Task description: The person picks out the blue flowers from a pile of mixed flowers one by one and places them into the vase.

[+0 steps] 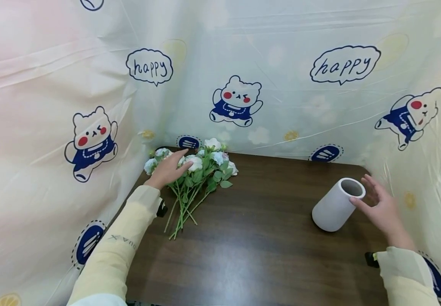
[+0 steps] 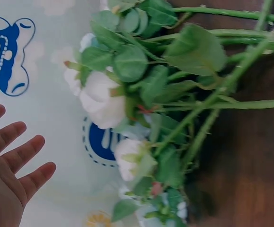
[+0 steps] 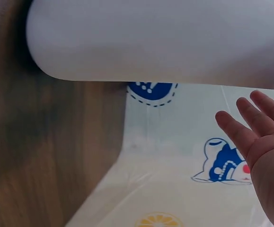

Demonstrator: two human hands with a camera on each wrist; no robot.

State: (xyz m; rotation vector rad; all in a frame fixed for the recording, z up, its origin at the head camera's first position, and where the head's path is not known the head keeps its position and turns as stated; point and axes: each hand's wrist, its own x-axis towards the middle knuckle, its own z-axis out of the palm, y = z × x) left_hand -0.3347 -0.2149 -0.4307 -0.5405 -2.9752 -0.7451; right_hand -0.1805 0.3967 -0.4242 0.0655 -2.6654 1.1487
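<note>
A bunch of artificial flowers (image 1: 194, 163) with white and pale blue blooms lies at the table's back left, green stems (image 1: 183, 208) pointing toward me. Over the blooms is my left hand (image 1: 168, 169), fingers extended; in the left wrist view the hand (image 2: 13, 165) appears apart from the flowers (image 2: 103, 101), holding nothing. On the right stands a white cylindrical vase (image 1: 331, 208), its round mouth facing up. My right hand (image 1: 382, 208) is beside the vase's rim, fingers spread and thumb near the mouth. The right wrist view shows those fingers (image 3: 241, 132) straight, below the vase wall (image 3: 160, 42).
The dark brown wooden table (image 1: 251, 238) spreads between flowers and vase. A pale printed cloth (image 1: 281, 106) with bears and "happy" bubbles rises along the back and both sides, close behind the flowers and beside the right hand.
</note>
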